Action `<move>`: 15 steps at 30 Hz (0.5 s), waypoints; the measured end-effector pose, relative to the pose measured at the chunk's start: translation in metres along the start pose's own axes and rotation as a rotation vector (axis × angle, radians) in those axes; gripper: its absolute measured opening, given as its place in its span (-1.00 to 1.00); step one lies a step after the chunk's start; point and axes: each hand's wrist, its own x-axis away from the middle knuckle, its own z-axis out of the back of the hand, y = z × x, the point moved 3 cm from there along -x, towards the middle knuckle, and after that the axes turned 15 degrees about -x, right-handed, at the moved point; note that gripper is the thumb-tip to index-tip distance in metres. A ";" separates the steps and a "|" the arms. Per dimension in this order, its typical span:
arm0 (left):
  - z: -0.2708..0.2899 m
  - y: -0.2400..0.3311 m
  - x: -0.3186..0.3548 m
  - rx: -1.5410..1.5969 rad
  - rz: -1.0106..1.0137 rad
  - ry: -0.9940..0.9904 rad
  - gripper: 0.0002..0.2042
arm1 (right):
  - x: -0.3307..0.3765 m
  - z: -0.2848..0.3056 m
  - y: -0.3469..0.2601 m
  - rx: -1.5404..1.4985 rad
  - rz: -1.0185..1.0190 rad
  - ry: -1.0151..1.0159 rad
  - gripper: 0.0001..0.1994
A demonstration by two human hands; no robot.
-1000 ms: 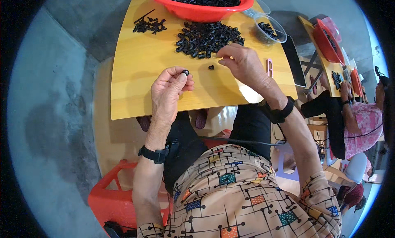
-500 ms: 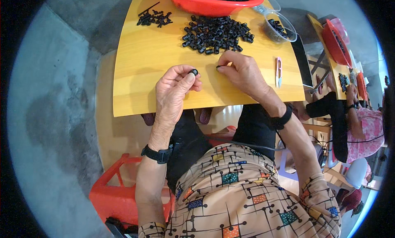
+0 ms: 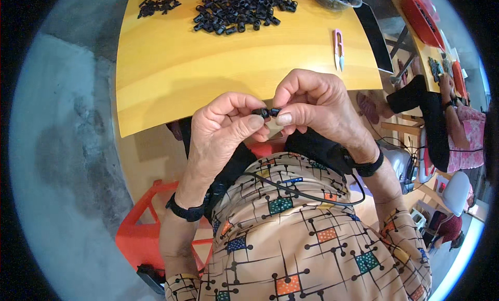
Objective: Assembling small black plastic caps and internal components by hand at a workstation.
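Just past the near edge of the yellow table (image 3: 234,67), my two hands meet in front of my body. My left hand (image 3: 221,129) pinches a small black plastic cylinder (image 3: 261,113) between thumb and fingers. A smaller black plastic piece (image 3: 275,112) is pinched by my right hand (image 3: 319,106). The two pieces touch end to end; whether one sits inside the other I cannot tell. Farther back on the table lies a heap of similar black cylinders (image 3: 241,9).
Thin black pieces (image 3: 160,5) lie at the far left, a clear plastic bowl (image 3: 332,0) of black parts far right. Pink-handled thread snips (image 3: 338,48) lie at the right. A red chair (image 3: 140,233) stands left of me. Rightward, a co-worker's hand (image 3: 446,86) is beside another table with a red basin (image 3: 423,20).
My hands have come together and nearer my body, bringing the two black pieces into contact. The view has shifted, so the table sits higher and its large red basin is out of sight.
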 end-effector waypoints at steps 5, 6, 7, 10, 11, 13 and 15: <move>-0.014 0.001 0.010 -0.037 0.057 -0.012 -0.81 | 0.016 0.002 0.006 -0.054 -0.025 -0.025 -0.89; -0.015 0.001 0.011 -0.050 0.074 -0.019 -0.81 | 0.017 0.002 0.006 -0.065 -0.027 -0.034 -0.88; -0.018 0.000 0.012 -0.063 0.093 -0.027 -0.81 | 0.020 0.003 0.008 -0.077 -0.031 -0.041 -0.88; -0.024 0.004 0.017 -0.073 0.128 -0.041 -0.84 | 0.028 0.003 0.011 -0.110 -0.017 -0.065 -0.88; -0.026 0.004 0.020 -0.105 0.140 -0.052 -0.85 | 0.030 0.004 0.013 -0.113 -0.020 -0.065 -0.88; -0.030 0.005 0.024 -0.100 0.140 -0.057 -0.86 | 0.034 0.004 0.013 -0.034 0.031 -0.093 -0.88; -0.034 0.005 0.032 -0.198 0.200 -0.087 -0.88 | 0.043 0.001 0.017 0.064 0.039 -0.097 -0.89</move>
